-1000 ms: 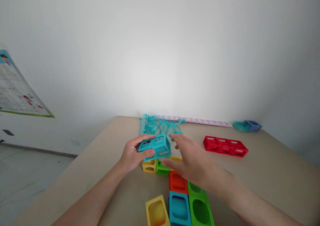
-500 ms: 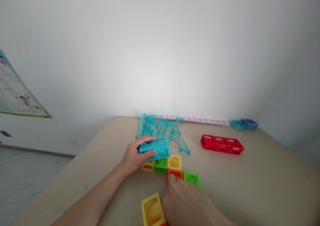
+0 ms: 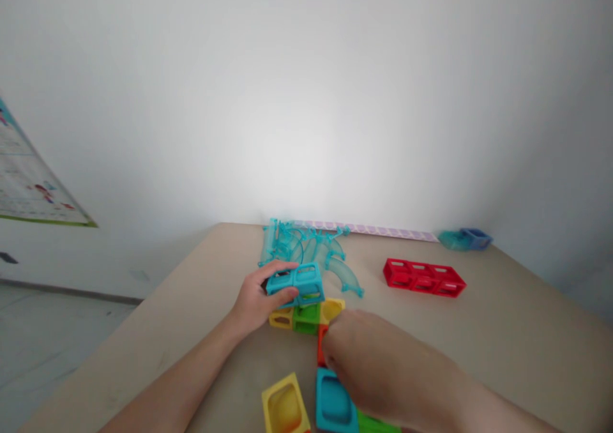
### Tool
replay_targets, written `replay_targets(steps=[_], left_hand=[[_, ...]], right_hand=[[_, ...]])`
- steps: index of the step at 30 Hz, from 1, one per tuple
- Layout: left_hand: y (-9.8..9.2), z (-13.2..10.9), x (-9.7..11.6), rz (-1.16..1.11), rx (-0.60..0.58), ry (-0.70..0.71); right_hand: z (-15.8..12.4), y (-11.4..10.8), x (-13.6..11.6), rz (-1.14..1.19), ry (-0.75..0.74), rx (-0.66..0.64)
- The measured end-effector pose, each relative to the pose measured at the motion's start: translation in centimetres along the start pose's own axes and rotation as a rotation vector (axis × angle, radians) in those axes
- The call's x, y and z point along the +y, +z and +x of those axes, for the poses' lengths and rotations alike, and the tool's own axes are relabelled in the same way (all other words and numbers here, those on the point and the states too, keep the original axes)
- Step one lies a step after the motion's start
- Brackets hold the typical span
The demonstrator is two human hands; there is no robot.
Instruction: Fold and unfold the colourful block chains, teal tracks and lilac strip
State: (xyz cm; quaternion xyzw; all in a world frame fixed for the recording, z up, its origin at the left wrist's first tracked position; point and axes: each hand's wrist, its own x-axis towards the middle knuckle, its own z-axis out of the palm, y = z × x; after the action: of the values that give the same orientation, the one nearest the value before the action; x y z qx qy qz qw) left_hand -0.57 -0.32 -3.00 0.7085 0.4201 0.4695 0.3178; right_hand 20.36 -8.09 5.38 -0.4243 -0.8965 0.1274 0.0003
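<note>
The left hand [image 3: 253,302] grasps a light-blue two-cell cube frame [image 3: 307,281], thumb across the near face and fingers along the top, holding it in front of the translucent teal track pieces [image 3: 309,244]. Below that frame, on the beige tabletop [image 3: 230,388], a yellow cube [image 3: 281,319], a green cube [image 3: 306,318] and another yellow cube [image 3: 334,308] form a row. The right hand [image 3: 359,353] is over an orange-red cube [image 3: 322,347], covering most of it; its fingers curl under, and whether they grip anything cannot be told. Nearer the wearer are a blue hollow cube [image 3: 334,404], a partly hidden green block [image 3: 376,424] and, to the left, a tilted yellow hollow block [image 3: 286,407]. A red three-cell frame [image 3: 424,278] lies well apart on the right.
</note>
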Motion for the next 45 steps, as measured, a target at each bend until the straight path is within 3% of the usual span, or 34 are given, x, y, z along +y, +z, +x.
replay_targets(steps=[6, 11, 17, 21, 25, 28, 31, 33, 38, 45], left_hand=[[0.0, 0.0, -0.1, -0.014, 0.026, -0.023], [0.0, 0.0, 0.1, -0.011, 0.033, -0.023], [0.0, 0.0, -0.2, -0.016, 0.036, -0.018], [0.0, 0.1, -0.4, -0.011, 0.042, -0.018], [0.0, 0.1, -0.4, 0.009, 0.041, -0.026], [-0.1, 0.0, -0.3, 0.016, 0.047, -0.033], [-0.2, 0.0, -0.3, -0.008, 0.057, -0.026], [-0.3, 0.1, -0.2, -0.025, 0.077, -0.021], [-0.5, 0.2, -0.2, -0.065, 0.075, 0.077], [-0.6, -0.1, -0.6, -0.031, -0.024, 0.149]], right_hand=[[-0.6, -1.5, -1.0, -0.091, -0.03, -0.062], [0.2, 0.3, -2.4, -0.207, -0.108, -0.178], [0.4, 1.4, -2.4, -0.227, -0.213, -0.165], [-0.5, -0.1, -1.4, -0.113, -0.117, -0.143], [-0.1, -2.0, 0.5, 0.05, -0.111, -0.233], [1.2, -2.3, 2.9, 0.278, -0.175, -0.294], [2.2, -2.5, 5.7, 0.587, -0.141, -0.387], [2.2, -3.0, 7.4, 0.744, -0.1, -0.33], [1.8, -4.3, 9.0, 0.898, -0.034, 0.006], [5.1, -0.4, 7.5, 0.935, 0.182, 0.242]])
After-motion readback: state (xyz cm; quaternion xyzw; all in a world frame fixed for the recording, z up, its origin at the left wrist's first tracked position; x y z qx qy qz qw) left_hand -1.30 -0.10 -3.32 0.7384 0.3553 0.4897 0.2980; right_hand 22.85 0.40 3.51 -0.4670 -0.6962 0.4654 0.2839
